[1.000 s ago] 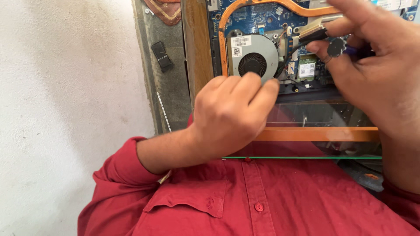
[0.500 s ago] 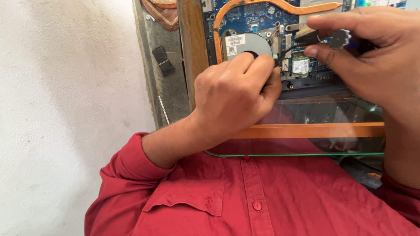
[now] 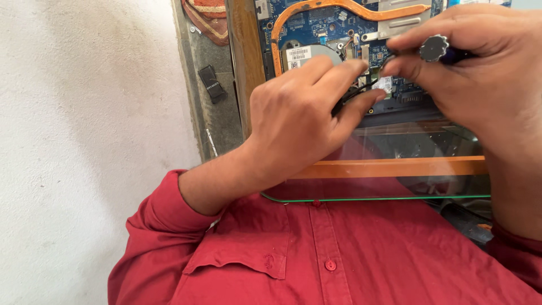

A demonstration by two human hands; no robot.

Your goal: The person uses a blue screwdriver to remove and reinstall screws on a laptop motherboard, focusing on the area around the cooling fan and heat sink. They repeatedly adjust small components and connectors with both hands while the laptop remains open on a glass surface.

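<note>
Our left hand (image 3: 299, 113) pinches a thin black wire (image 3: 361, 93) on the blue board (image 3: 322, 20). Our right hand (image 3: 474, 73) grips a screwdriver (image 3: 437, 49). We should go gently.

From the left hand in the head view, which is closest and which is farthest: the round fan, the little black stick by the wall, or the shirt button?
From the left hand:
1. Fan, just above the fingers on the blue board.
2. Black stick, off to the left on the grey ledge.
3. Shirt button, far below on the red shirt.
</note>
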